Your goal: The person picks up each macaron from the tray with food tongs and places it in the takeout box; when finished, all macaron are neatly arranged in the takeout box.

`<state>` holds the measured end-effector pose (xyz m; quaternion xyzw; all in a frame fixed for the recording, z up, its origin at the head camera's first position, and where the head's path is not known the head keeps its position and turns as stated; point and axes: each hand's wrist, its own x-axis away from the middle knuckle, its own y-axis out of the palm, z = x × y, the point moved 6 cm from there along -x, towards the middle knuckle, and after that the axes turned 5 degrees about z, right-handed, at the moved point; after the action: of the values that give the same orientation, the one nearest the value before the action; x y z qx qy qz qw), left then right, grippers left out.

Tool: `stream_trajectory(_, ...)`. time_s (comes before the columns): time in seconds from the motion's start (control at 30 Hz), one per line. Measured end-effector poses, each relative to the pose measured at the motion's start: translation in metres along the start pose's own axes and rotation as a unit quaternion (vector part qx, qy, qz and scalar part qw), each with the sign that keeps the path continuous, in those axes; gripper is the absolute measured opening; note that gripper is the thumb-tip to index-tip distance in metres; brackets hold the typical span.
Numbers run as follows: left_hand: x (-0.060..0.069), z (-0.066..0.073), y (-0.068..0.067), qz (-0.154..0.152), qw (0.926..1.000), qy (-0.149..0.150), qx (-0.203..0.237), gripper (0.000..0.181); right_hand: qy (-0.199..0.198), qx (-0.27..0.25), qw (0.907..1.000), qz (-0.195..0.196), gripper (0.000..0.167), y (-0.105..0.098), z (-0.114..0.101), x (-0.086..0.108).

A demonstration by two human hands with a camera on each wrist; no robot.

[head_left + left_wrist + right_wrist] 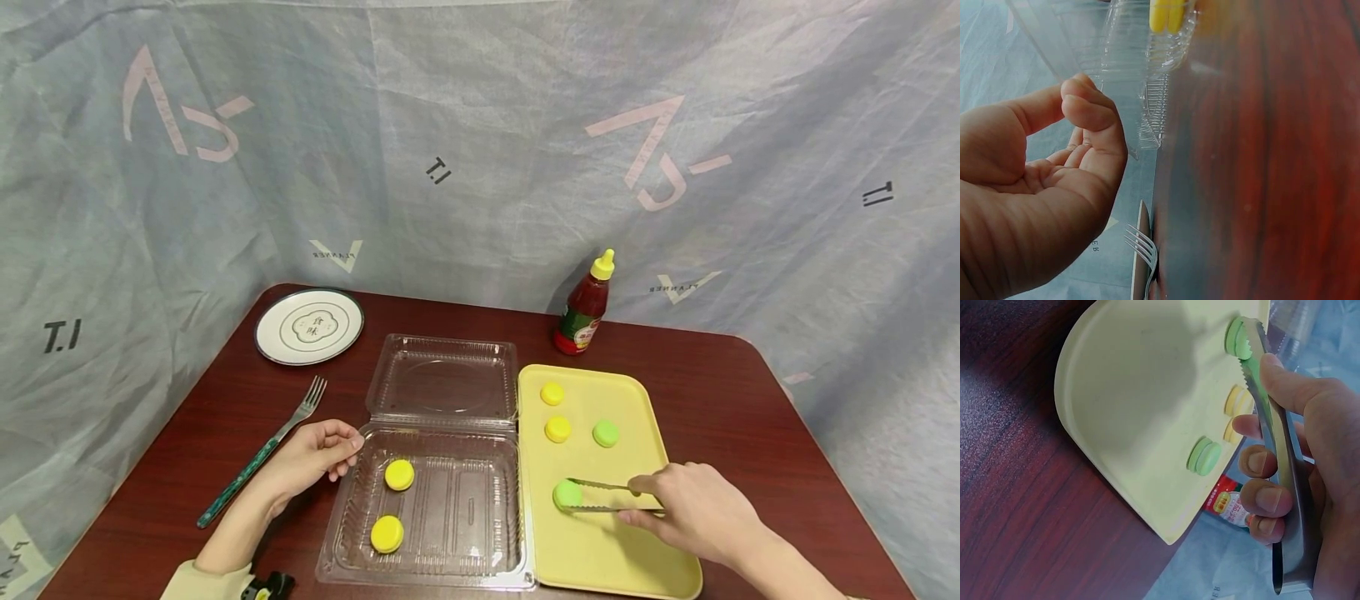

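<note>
My right hand grips metal tongs with serrated tips. The tips lie on either side of a green macaron at the left part of the yellow tray. Another green macaron and two yellow macarons sit farther back on that tray. Left of it lies a clear plastic clamshell container, its lid folded back. Two yellow macarons rest inside, along its left side. Thumb and forefinger of my left hand pinch the container's left rim near the hinge.
A fork with a green patterned handle lies left of the container, partly beside my left forearm. Behind it is a white plate with a dark rim. A red sauce bottle with a yellow cap stands behind the tray, near the grey cloth backdrop.
</note>
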<state>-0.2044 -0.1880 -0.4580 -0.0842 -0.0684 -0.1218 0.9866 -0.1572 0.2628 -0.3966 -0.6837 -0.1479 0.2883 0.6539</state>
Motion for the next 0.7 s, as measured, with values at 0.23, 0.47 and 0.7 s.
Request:
stream_trajectory(0.23, 0.000, -0.001, 0.000, -0.001, 1.0000, -0.003, 0.001, 0.024, 0.010, -0.005, 0.9999, -0.002, 0.033, -0.001, 0.001, -0.001)
stream_trajectory(0.47, 0.001, 0.000, -0.001, 0.001, 1.0000, -0.007, -0.006, 0.025, 0.013, -0.010, 0.9998, 0.009, 0.032, -0.008, 0.003, -0.008)
stream_trajectory(0.7, 0.000, -0.001, -0.001, -0.002, 1.0000, -0.002, -0.006, 0.026, 0.020, -0.015, 0.9996, 0.013, 0.035, -0.017, 0.006, -0.018)
